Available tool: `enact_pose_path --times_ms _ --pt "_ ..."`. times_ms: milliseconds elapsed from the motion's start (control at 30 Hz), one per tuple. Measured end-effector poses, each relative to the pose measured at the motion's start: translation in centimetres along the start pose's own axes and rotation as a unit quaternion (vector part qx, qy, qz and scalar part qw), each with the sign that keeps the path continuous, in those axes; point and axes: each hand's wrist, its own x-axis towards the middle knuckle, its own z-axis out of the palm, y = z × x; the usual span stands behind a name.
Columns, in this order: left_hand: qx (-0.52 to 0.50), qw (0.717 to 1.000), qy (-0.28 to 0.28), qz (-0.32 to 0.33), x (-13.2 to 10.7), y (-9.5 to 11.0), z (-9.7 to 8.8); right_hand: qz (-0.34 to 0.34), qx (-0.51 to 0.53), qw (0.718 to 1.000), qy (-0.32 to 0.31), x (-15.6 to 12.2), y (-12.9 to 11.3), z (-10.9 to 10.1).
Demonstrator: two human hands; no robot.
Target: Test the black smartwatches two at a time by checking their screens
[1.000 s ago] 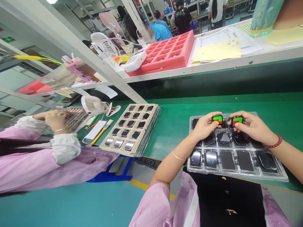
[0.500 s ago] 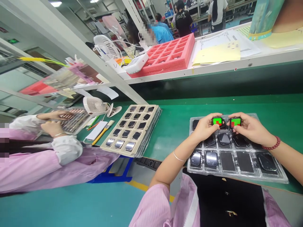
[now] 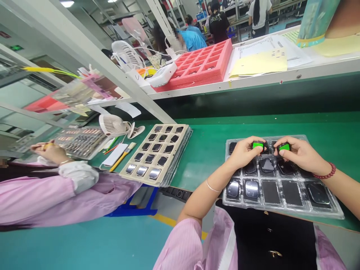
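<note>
My left hand (image 3: pixel 244 152) is closed round a small square watch body (image 3: pixel 258 145) whose lit screen glows green. My right hand (image 3: pixel 298 153) grips a second watch body (image 3: pixel 284 147), also lit green. Both are held just above the far row of a clear plastic tray (image 3: pixel 323 210) on the green bench. The tray holds several dark watch bodies in its pockets; some near ones are shiny.
A stack of beige trays (image 3: pixel 180 150) with dark watch bodies lies left of mine. A co-worker's hand (image 3: pixel 49 152) and pink sleeve (image 3: pixel 64 195) work at the far left by another tray (image 3: pixel 80 140). Small fan (image 3: pixel 112 125), brush (image 3: pixel 122 156), red foam tray (image 3: pixel 201 65) on the shelf above.
The two screens went from green with red patches to plain green, and I tipped both watch bodies flatter and lower toward the tray. The co-worker's hand moved left.
</note>
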Motion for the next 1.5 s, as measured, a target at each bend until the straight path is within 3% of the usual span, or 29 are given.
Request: enact_pose_path --times_ms 433,1500 --pt "0.033 0.999 0.011 0.004 -0.11 0.25 0.11 -0.007 0.01 1.0 0.005 0.24 0.97 0.15" --pt "0.023 1.0 0.011 0.01 -0.06 0.46 0.16 -0.012 0.014 1.0 0.017 0.11 0.37 0.22"
